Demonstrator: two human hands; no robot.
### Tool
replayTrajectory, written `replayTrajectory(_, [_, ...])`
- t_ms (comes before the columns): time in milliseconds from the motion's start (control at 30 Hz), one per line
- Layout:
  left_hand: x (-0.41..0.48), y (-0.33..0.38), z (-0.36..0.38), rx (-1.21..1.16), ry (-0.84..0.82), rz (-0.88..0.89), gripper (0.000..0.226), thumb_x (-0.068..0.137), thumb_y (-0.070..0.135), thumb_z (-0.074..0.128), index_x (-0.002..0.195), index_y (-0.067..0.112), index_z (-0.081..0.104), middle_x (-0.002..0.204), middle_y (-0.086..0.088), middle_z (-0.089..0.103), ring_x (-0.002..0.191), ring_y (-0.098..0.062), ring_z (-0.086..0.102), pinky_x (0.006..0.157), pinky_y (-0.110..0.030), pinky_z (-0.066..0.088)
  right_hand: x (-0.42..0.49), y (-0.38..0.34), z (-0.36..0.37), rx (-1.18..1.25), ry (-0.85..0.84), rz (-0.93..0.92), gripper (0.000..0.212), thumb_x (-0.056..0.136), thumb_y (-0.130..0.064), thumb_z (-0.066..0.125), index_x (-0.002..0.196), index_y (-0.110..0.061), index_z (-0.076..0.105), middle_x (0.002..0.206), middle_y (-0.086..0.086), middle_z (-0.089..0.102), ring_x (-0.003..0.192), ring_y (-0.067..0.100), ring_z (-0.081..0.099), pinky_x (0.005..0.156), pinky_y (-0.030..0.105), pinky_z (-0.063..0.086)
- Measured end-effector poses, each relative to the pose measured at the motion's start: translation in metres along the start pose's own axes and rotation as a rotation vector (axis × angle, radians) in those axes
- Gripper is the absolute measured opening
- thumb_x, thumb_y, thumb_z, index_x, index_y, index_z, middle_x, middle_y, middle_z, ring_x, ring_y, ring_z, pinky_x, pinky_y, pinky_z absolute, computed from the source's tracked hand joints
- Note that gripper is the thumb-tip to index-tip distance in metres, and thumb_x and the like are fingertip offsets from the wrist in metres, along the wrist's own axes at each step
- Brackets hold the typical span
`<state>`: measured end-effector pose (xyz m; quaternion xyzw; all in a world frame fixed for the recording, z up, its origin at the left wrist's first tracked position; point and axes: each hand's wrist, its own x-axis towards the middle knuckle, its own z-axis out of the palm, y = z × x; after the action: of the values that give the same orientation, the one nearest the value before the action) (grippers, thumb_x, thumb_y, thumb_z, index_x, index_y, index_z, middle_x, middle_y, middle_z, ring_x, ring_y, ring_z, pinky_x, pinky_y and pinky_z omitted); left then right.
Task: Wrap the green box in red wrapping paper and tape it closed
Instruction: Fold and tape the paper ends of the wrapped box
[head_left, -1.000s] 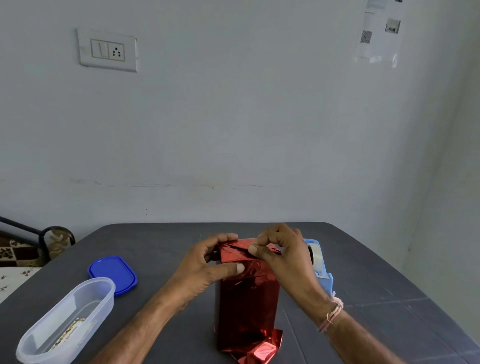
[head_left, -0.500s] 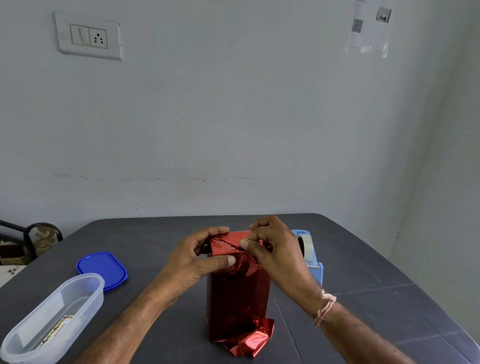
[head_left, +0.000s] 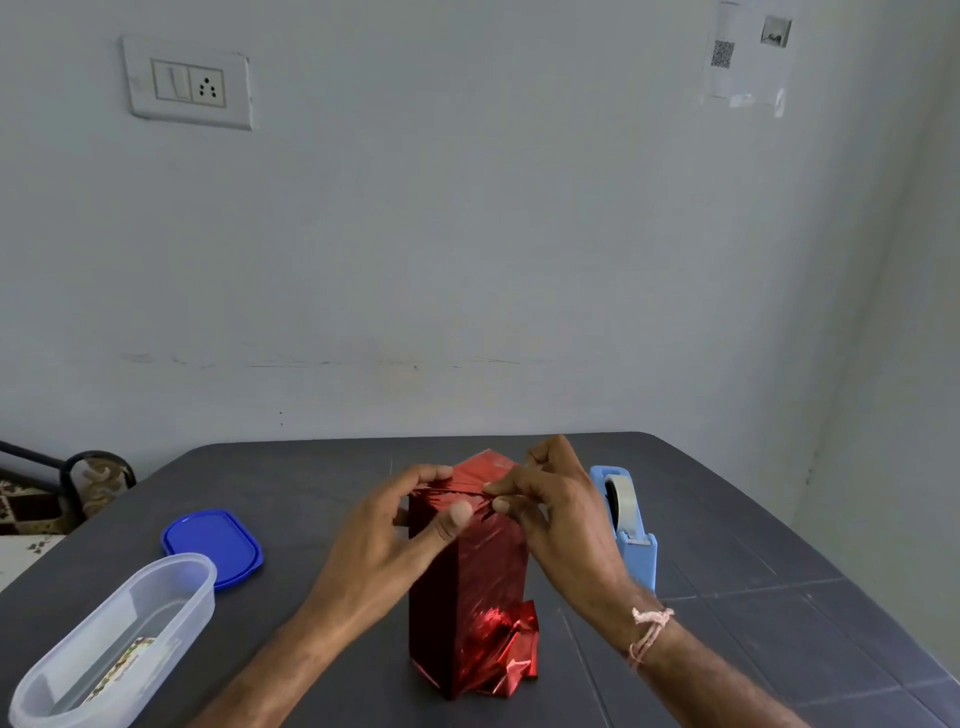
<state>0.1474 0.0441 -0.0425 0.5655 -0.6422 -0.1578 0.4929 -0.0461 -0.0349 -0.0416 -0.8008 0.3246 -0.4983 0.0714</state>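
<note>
**Pinching the top fold**

Standing upright mid dark table (head_left: 727, 519), long axis vertical: wrapped box (head_left: 467, 582), loose red paper (head_left: 511, 654) crumpled at its near-right foot. Pinched at the top fold by left hand (head_left: 384, 535) and right hand (head_left: 561, 519). Just right, tape dispenser (head_left: 628, 525); open tabletop far.

Ctr of dark grey table (head_left: 753, 530): tall box wrapped in shiny red foil paper (head_left: 467, 587) stands upright, main obstr. Left hand (head_left: 384, 540) and right hand (head_left: 566, 525) both pinch its top folds, forearms crossing the near edge either side. Crumpled foil juts out at box base, rt front. Light-blue plastic tape dispenser (head_left: 631, 545) sits just beside the right hand; gap btwn them narrow. Left side: blue oval plastic lid (head_left: 213, 545) and clear oval plastic container (head_left: 119, 634), close together, well apart from box; open lane btwn. Open tabletop rt of dispenser and behind box up to the wall.
</note>
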Motion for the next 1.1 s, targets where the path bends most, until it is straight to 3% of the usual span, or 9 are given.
replayTrajectory(67, [0.008, 0.003, -0.006, 0.033, 0.052, 0.017, 0.052, 0.085, 0.084, 0.043, 0.105, 0.045, 0.071, 0.102, 0.033, 0.07, 0.083, 0.003, 0.066, 0.067, -0.014, 0.049, 0.004, 0.005, -0.001, 0.075, -0.051, 0.004, 0.007, 0.091, -0.029, 0.073, 0.094, -0.025, 0.079, 0.09, -0.017, 0.052, 0.083, 0.007, 0.06, 0.07, 0.016, 0.05])
replayTrajectory(133, [0.026, 0.002, -0.01, 0.004, 0.06, -0.031, 0.03, 0.099, 0.057, 0.053, 0.094, 0.039, 0.076, 0.092, 0.022, 0.074, 0.071, -0.001, 0.066, 0.066, -0.032, 0.056, 0.008, 0.008, 0.0, 0.07, -0.093, 0.029, 0.024, 0.096, -0.044, 0.063, 0.086, -0.027, 0.076, 0.084, -0.013, 0.055, 0.08, 0.01, 0.059, 0.069, 0.018, 0.046])
replayTrajectory(200, [0.046, 0.002, -0.015, -0.038, -0.05, -0.087, 0.011, 0.097, 0.036, 0.069, 0.093, 0.036, 0.078, 0.094, 0.012, 0.076, 0.071, -0.01, 0.067, 0.074, -0.047, 0.06, 0.014, 0.008, 0.0, 0.057, -0.112, 0.066, 0.032, 0.098, -0.049, 0.06, 0.081, -0.026, 0.073, 0.082, -0.012, 0.057, 0.078, 0.01, 0.059, 0.067, 0.017, 0.044])
replayTrajectory(267, [0.059, 0.007, -0.019, -0.111, -0.197, -0.174, 0.009, 0.091, 0.027, 0.078, 0.096, 0.033, 0.08, 0.102, 0.007, 0.075, 0.084, -0.015, 0.072, 0.077, -0.045, 0.063, 0.019, 0.008, 0.0, 0.068, -0.096, 0.123, 0.031, 0.097, -0.049, 0.062, 0.076, -0.027, 0.07, 0.08, -0.011, 0.059, 0.077, 0.009, 0.061, 0.065, 0.017, 0.046])
replayTrajectory(467, [0.067, 0.01, -0.012, -0.261, -0.264, -0.373, 0.018, 0.084, 0.029, 0.083, 0.101, 0.033, 0.077, 0.118, -0.007, 0.07, 0.083, -0.014, 0.063, 0.063, -0.026, 0.057, 0.032, 0.003, 0.006, 0.264, -0.083, 0.46, 0.026, 0.085, -0.034, 0.079, 0.068, -0.017, 0.071, 0.069, -0.001, 0.071, 0.066, 0.005, 0.065, 0.062, 0.019, 0.051])
replayTrajectory(600, [0.063, 0.009, -0.003, -0.295, -0.195, -0.409, 0.016, 0.083, 0.034, 0.081, 0.098, 0.036, 0.075, 0.12, -0.002, 0.069, 0.084, -0.011, 0.062, 0.058, -0.022, 0.051, 0.038, 0.006, 0.015, 0.456, -0.034, 0.649, 0.013, 0.076, -0.018, 0.084, 0.072, -0.012, 0.074, 0.074, 0.007, 0.075, 0.079, 0.025, 0.075, 0.077, 0.038, 0.064])
replayTrajectory(667, [0.061, 0.01, 0.001, -0.304, -0.178, -0.409, 0.015, 0.083, 0.036, 0.081, 0.097, 0.037, 0.074, 0.121, 0.0, 0.068, 0.085, -0.011, 0.061, 0.057, -0.021, 0.05, 0.038, 0.008, 0.016, 0.552, 0.001, 0.725, 0.01, 0.077, -0.009, 0.083, 0.077, -0.007, 0.073, 0.08, 0.013, 0.076, 0.078, 0.027, 0.075, 0.07, 0.034, 0.064])
replayTrajectory(767, [0.06, 0.01, 0.006, -0.326, -0.147, -0.416, 0.016, 0.082, 0.037, 0.082, 0.096, 0.036, 0.075, 0.118, 0.001, 0.07, 0.082, -0.011, 0.061, 0.057, -0.021, 0.048, 0.038, 0.008, 0.015, 0.609, 0.017, 0.788, 0.007, 0.08, -0.003, 0.079, 0.081, -0.006, 0.072, 0.078, 0.01, 0.074, 0.071, 0.015, 0.072, 0.063, 0.024, 0.057])
replayTrajectory(1100, [0.059, 0.013, 0.016, -0.381, -0.066, -0.397, 0.018, 0.082, 0.03, 0.084, 0.096, 0.027, 0.073, 0.116, -0.002, 0.068, 0.087, -0.015, 0.059, 0.061, -0.027, 0.041, 0.04, 0.011, 0.008, 0.783, -0.04, 0.892, 0.007, 0.089, -0.001, 0.067, 0.092, -0.004, 0.072, 0.078, 0.007, 0.073, 0.07, 0.015, 0.071, 0.061, 0.03, 0.059])
